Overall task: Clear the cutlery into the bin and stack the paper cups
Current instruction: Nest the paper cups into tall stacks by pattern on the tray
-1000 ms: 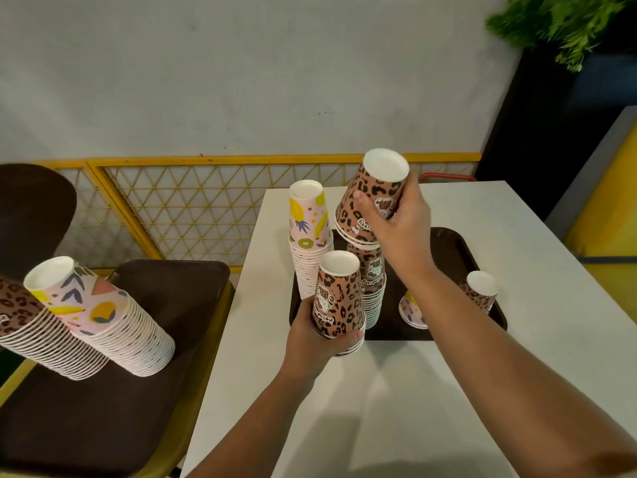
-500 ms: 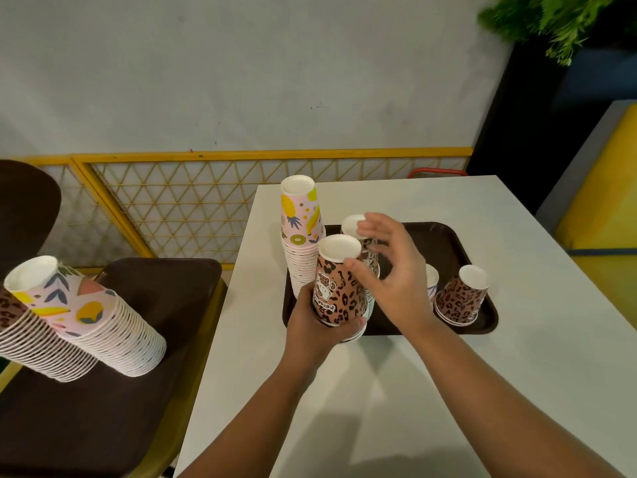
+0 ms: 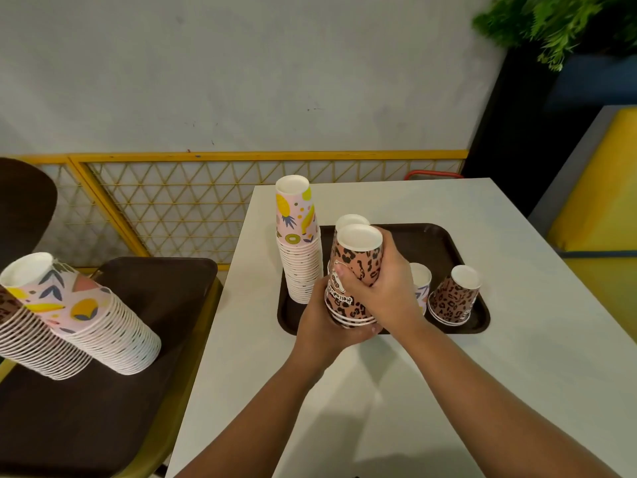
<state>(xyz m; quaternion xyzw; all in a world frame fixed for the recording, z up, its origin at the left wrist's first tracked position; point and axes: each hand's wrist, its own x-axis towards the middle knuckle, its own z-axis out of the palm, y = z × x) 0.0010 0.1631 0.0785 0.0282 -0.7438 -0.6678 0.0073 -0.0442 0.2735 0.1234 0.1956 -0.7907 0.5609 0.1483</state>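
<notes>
On the white table a brown tray lies beyond the fingers, and both the left hand and right hand wrap closed around an upside-down leopard-print cup stack above the tray's near edge.

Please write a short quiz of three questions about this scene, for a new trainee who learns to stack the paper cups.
1. True or false: both hands hold the small leopard-print stack.
2. Which cups make the tall upright stack at the left end of the tray? A) leopard-print B) fruit-print C) plain white
3. Fill in: the short leopard-print cups that nobody holds stand upside down near the tray's ____ end.

Key
1. True: the left hand grips it low, and the right hand wraps around its side.
2. B
3. right
</notes>
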